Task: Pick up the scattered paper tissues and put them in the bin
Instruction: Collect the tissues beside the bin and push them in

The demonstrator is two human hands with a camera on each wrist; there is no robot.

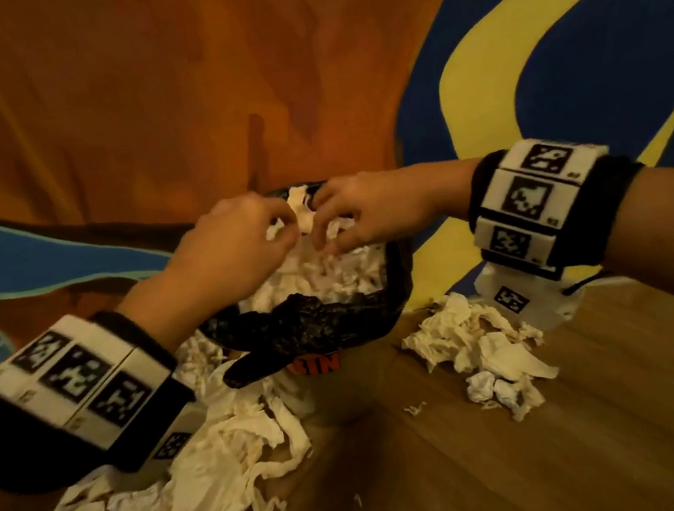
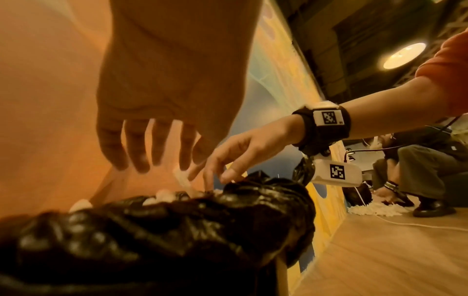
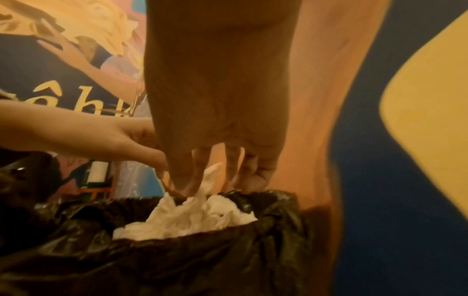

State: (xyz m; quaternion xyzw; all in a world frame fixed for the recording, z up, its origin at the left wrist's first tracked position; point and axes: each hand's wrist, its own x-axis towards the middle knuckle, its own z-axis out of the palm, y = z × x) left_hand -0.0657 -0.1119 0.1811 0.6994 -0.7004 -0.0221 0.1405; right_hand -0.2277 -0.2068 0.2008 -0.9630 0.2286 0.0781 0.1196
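A bin with a black liner (image 1: 307,327) stands on the floor against the wall, heaped with white paper tissues (image 1: 329,274). Both hands are over its far rim. My left hand (image 1: 281,229) hovers with fingers spread and pointing down (image 2: 149,160), holding nothing. My right hand (image 1: 322,231) pushes its straight fingers (image 3: 200,176) down into the heap (image 3: 192,218), and a strip of tissue sticks up between them. More crumpled tissues lie on the floor in a big pile at the left (image 1: 211,477) and a smaller pile at the right (image 1: 484,346).
A painted orange, blue and yellow wall (image 1: 207,76) rises right behind the bin. The floor (image 1: 453,481) is wood. In the left wrist view another person (image 2: 418,164) crouches further along the wall by a tissue pile (image 2: 375,210), with a white cable (image 2: 405,224) on the floor.
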